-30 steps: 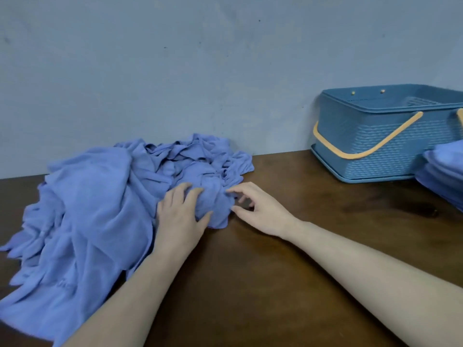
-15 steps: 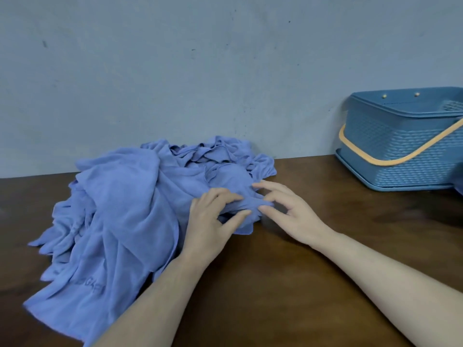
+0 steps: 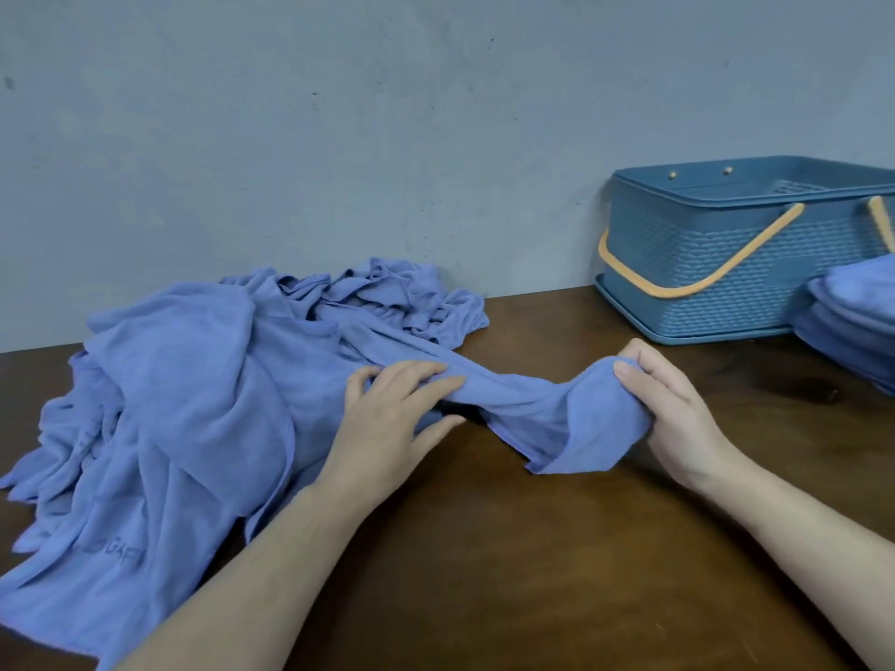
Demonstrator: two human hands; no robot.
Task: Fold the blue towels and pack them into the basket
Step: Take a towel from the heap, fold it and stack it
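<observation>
A loose heap of blue towels [image 3: 184, 380] lies on the left of the dark wooden table [image 3: 532, 573]. One blue towel [image 3: 542, 409] is stretched out of the heap toward the right. My right hand [image 3: 678, 418] grips its free end, bunched between thumb and fingers, just above the table. My left hand [image 3: 392, 423] holds the same towel where it leaves the heap, fingers curled over it. The blue woven basket [image 3: 726, 263] with orange handles stands at the back right against the wall.
A stack of folded blue towels [image 3: 852, 331] sits at the right edge, in front of the basket. A grey wall runs along the table's back edge. Bare wood shows between my forearms and in front of the basket.
My right hand has taken hold of a towel's end and drawn it rightward out of the heap. My left hand now grips the same towel near the heap.
</observation>
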